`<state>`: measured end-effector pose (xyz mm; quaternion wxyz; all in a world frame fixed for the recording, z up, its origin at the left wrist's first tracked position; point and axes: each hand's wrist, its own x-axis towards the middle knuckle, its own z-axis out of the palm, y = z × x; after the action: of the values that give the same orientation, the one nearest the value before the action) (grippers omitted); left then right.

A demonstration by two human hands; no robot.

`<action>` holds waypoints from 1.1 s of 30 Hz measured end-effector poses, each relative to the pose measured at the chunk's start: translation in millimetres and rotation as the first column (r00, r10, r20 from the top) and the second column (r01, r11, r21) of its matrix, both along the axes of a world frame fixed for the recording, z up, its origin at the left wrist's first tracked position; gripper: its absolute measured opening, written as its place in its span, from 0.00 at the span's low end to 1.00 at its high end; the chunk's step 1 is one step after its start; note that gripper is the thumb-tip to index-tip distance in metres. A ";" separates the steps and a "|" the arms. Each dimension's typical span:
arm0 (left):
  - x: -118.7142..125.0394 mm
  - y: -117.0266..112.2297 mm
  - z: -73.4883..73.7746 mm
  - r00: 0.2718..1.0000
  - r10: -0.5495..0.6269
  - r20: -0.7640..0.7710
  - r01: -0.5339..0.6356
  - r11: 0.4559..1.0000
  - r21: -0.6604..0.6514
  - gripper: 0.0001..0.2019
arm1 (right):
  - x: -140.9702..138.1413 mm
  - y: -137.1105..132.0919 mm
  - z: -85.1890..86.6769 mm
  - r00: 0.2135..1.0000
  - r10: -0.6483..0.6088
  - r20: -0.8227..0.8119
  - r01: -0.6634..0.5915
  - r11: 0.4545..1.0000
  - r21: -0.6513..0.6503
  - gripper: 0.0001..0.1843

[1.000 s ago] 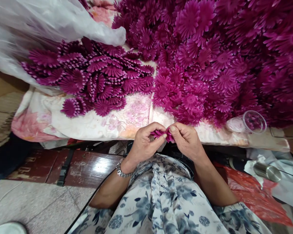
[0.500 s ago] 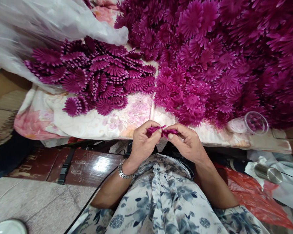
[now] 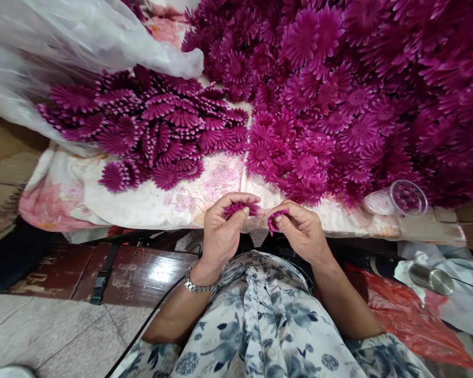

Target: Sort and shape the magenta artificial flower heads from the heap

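Between the thumb and fingers of my left hand (image 3: 224, 228) is a magenta fabric flower piece (image 3: 236, 209), partly covered by the fingers. My right hand (image 3: 301, 228) pinches another magenta petal piece (image 3: 276, 220), its narrow petals hanging down. A small gap separates the two hands, which are held just over the table's front edge. Beyond my left hand lie stacked flat magenta petal layers (image 3: 173, 121) with pale tips. Ahead of my right hand spreads a big heap of fluffed magenta flowers (image 3: 339, 115).
A translucent plastic bag (image 3: 82, 42) lies at the back left. A clear plastic cup (image 3: 408, 198) rests on its side on the floral tablecloth (image 3: 74, 184), right of my hands. Below the table are a brown bench (image 3: 142, 273), a red plastic bag (image 3: 410, 315) and a metal cylinder (image 3: 431, 278).
My hands have moved apart, and the magenta material held together between them is now two separate pieces, one in each hand. The whole view has shifted slightly.
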<state>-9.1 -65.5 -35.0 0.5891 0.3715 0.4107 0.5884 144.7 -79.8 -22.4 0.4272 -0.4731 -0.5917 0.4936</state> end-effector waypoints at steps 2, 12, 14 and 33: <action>-0.6 1.9 2.9 0.999 0.023 0.045 -0.019 0.996 -0.083 0.11 | -0.6 -0.1 0.6 1.000 -0.007 0.009 0.007 1.000 -0.001 0.09; -3.2 -4.4 4.1 0.962 -0.196 -0.189 0.187 0.980 -0.062 0.09 | -6.1 3.8 2.5 0.970 -0.107 0.218 0.084 0.990 0.109 0.07; -1.8 -4.4 3.3 0.939 -0.176 -0.297 0.166 0.984 -0.058 0.06 | -6.3 4.1 3.1 0.971 -0.098 0.219 0.078 0.992 0.100 0.07; 1.8 -7.7 13.0 0.681 0.173 -0.711 0.144 0.921 0.362 0.06 | 9.2 6.5 5.4 0.994 0.067 -0.083 -0.075 0.993 -0.091 0.10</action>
<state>-7.3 -73.2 -22.0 0.2849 0.6810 0.4890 0.4647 153.9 -73.3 -16.9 0.4100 -0.4512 -0.5668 0.5541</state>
